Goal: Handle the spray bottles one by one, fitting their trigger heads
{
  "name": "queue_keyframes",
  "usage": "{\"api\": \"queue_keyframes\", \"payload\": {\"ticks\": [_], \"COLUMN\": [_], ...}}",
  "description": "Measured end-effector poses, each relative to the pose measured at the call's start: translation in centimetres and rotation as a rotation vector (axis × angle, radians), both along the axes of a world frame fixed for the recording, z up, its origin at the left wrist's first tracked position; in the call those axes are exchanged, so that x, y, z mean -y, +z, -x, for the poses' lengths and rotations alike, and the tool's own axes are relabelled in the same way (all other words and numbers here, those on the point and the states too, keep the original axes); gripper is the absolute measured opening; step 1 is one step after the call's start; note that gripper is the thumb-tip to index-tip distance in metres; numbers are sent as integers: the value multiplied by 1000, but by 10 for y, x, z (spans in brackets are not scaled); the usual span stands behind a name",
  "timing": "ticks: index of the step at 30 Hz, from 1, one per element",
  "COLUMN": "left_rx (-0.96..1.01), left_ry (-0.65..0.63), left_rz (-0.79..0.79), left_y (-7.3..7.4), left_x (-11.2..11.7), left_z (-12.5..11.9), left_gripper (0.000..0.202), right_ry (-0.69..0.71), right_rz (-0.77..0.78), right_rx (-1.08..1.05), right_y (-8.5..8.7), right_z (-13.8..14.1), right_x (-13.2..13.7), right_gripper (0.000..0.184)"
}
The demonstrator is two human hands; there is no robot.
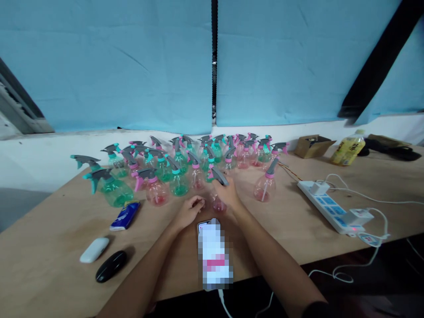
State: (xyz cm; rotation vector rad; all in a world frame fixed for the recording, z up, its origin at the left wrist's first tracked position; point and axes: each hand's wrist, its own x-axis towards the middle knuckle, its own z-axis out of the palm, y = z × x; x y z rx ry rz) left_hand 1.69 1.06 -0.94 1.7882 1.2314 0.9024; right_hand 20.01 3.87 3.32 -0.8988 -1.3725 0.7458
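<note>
My right hand (226, 193) is wrapped round a small pink spray bottle (218, 204) with a grey trigger head, standing on the wooden table (49, 247). My left hand (189, 211) rests on the table just left of that bottle, fingers curled near its base; I cannot make out anything in them. Several green and pink spray bottles (175, 165) stand crowded behind both hands. One pink bottle (265, 185) stands apart to the right.
A phone (213, 251) on a cable lies between my forearms. A blue packet (125, 215), a white case (94, 250) and a black case (111, 266) lie at the left. A power strip (331, 205), a cardboard box (313, 145) and a yellow bottle (347, 149) are at the right.
</note>
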Motion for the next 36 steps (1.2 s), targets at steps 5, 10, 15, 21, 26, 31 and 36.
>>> {"api": "queue_keyframes", "payload": {"ticks": [5,10,15,21,26,31,36], "left_rx": [22,20,11,12,3,9,17], "left_ry": [-1,-11,-10,-29,-27,-26,-37], "left_rz": [9,-9,-5,-7,7,12,10], "left_y": [2,4,0,0,4,2,1], "left_x": [1,3,1,1,4,2,2], "left_z": [-1,-2,-1,-1,-2,-2,-2], "left_gripper": [33,30,30,29,29,30,31], "right_ry": [437,548,544,585,588,627,589], "right_rz": [69,124,153,163,185,141,113], "right_rx": [-9,-62,-125,-38,-38,-60,-9], "right_y": [6,11,13,15,13,15,15], "right_z": [-7,-8,-5,-9,-10,-8,-10], "right_x": [0,3,3,3,2,1,2], "right_gripper": [27,27,19,23,23,16,27]}}
